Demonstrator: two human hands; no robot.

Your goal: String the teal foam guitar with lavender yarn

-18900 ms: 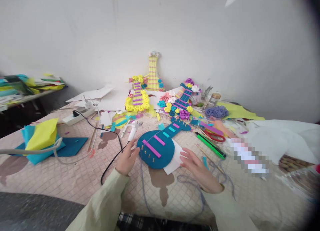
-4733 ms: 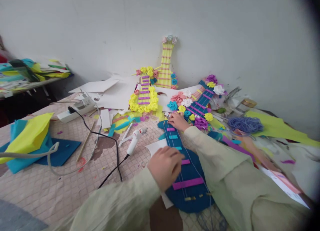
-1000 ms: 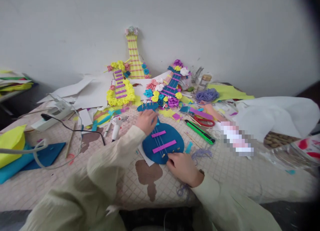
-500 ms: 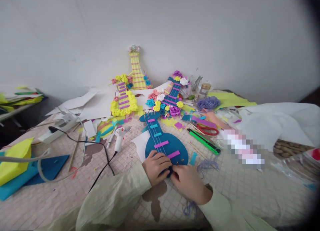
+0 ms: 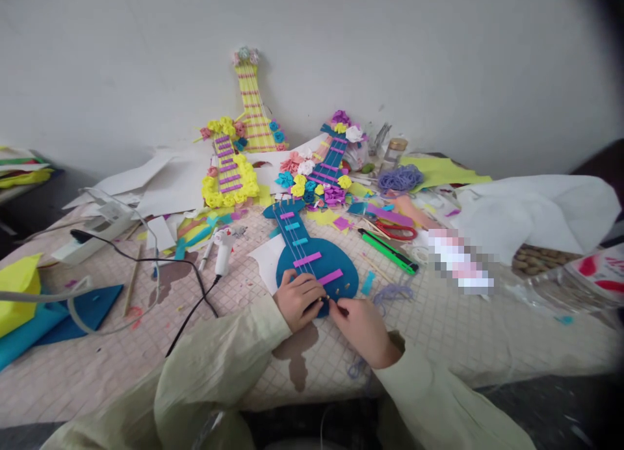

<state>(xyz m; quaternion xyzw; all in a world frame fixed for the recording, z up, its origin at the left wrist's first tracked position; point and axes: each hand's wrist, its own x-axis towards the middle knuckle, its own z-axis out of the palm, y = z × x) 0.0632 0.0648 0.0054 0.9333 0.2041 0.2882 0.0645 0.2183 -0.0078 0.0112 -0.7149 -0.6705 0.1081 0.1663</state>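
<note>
A dark blue paper lute (image 5: 314, 246) with purple and light-blue strips and thin strings lies on the table, its rounded body towards me. My left hand (image 5: 298, 300) lies over its lower left part, fingers curled and gripping near the bottom edge. My right hand (image 5: 366, 328) is closed at the lower edge, its thumb and forefinger pinched together beside the left fingertips. What the pinch holds is too small to make out. Small pegs stand near the lute's lower right edge. White paper (image 5: 270, 259) shows partly from beneath the lute.
Left of the lute lies a white glue gun (image 5: 223, 255) with a black cord. To the right are a green utility knife (image 5: 389, 251), red-handled scissors (image 5: 397, 230) and purple yarn (image 5: 400, 177). Decorated paper instruments (image 5: 229, 164) stand behind, among paper scraps. A power strip (image 5: 92, 237) is at left.
The view has tilted down and shifted slightly, so everything sits higher in the picture. Both hands stay at the lute's lower edge, with the fingertips slightly shifted.
</note>
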